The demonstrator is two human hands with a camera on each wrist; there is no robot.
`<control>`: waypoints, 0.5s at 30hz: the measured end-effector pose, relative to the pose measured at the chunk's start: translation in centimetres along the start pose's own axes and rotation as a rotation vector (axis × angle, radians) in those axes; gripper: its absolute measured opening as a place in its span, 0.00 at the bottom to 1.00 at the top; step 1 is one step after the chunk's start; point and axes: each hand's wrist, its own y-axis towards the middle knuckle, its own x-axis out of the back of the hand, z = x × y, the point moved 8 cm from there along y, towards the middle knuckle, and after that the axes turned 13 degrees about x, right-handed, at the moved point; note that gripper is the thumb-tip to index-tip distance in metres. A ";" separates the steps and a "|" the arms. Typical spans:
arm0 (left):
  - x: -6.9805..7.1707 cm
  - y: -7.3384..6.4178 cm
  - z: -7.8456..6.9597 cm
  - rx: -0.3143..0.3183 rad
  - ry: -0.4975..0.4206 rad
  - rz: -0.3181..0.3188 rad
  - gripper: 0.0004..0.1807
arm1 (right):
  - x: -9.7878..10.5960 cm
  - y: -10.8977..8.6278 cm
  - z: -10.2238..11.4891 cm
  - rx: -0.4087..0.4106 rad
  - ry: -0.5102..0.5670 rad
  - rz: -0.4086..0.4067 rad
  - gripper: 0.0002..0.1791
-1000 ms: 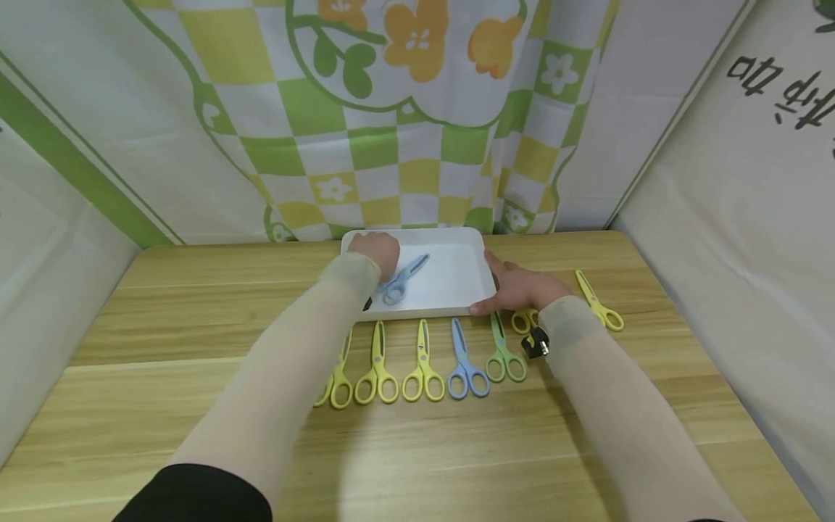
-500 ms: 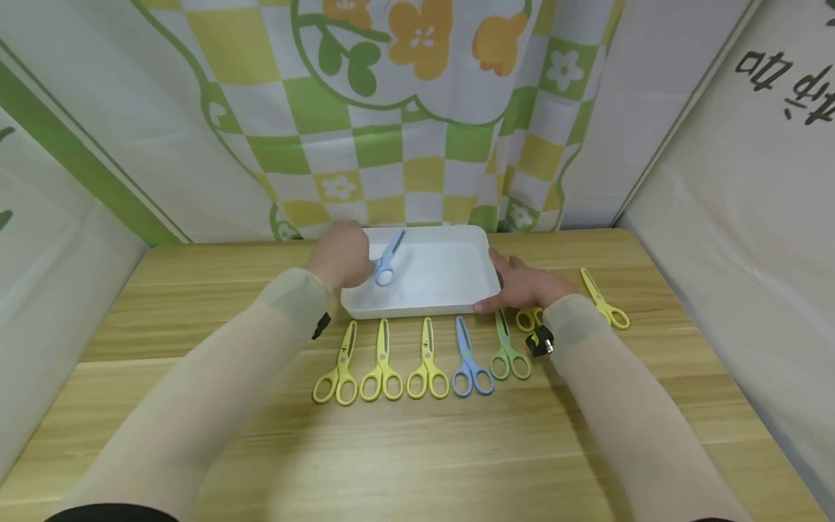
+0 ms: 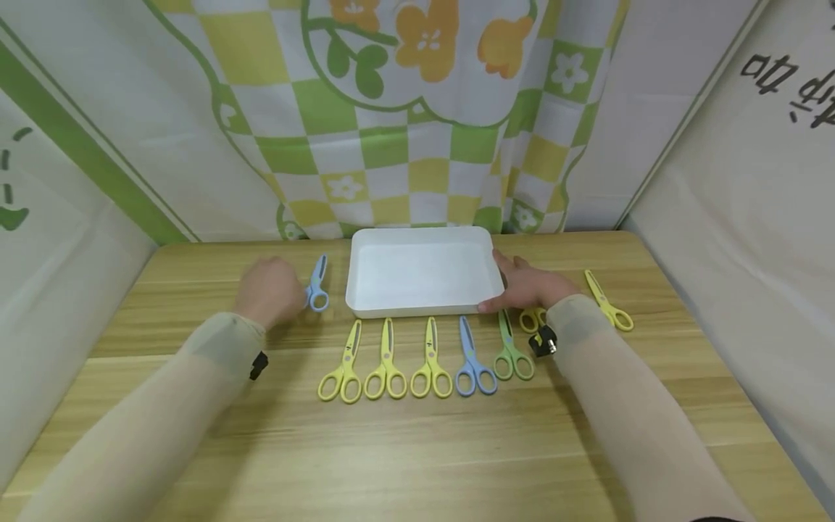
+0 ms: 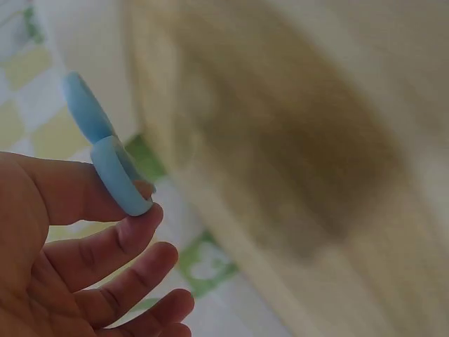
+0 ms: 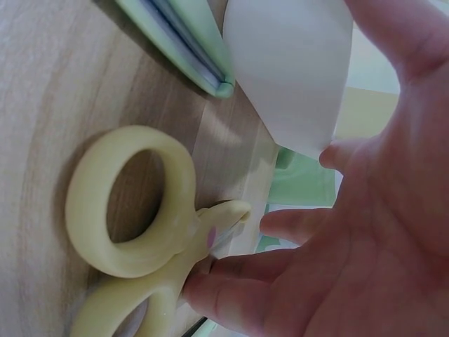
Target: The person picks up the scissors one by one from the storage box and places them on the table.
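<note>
My left hand (image 3: 269, 291) pinches a pair of blue scissors (image 3: 319, 272) by a handle loop, left of a shallow white tray (image 3: 417, 310). The left wrist view shows thumb and finger on one blue loop (image 4: 111, 177), with the remaining fingers loosely bent. My right hand (image 3: 527, 284) touches the tray's right end, fingers spread and fairly straight. Under and beside that hand lies a pair of yellow scissors (image 5: 179, 210), partly hidden. Nothing lies inside the tray.
In front of the tray runs a row of scissors: several yellow scissors (image 3: 430, 362), blue scissors (image 3: 472, 360) and green scissors (image 3: 508, 348). More yellow scissors (image 3: 604, 300) lie far right. A checked curtain (image 3: 391, 159) hangs behind the wooden table (image 3: 391, 457).
The left hand has lifted the blue scissors out of the tray and carried them left, over the table. The right hand has stayed at the tray's right end.
</note>
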 end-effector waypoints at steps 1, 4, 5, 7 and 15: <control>-0.5 0.1 0.5 0.009 0.019 0.003 0.12 | 0.0 0.0 0.0 0.000 0.003 0.001 0.74; -1.8 0.3 1.4 0.026 0.070 0.018 0.13 | 0.0 -0.1 0.0 0.000 0.020 0.003 0.75; -2.1 0.3 1.5 0.031 0.078 0.024 0.13 | -0.1 -0.1 0.0 0.001 0.025 0.004 0.75; -2.7 0.4 1.6 0.035 0.072 0.032 0.14 | -0.1 -0.1 0.0 -0.002 0.027 0.006 0.75; -3.7 0.5 0.6 -0.009 0.060 0.066 0.14 | -0.1 -0.1 0.0 -0.010 0.009 0.012 0.74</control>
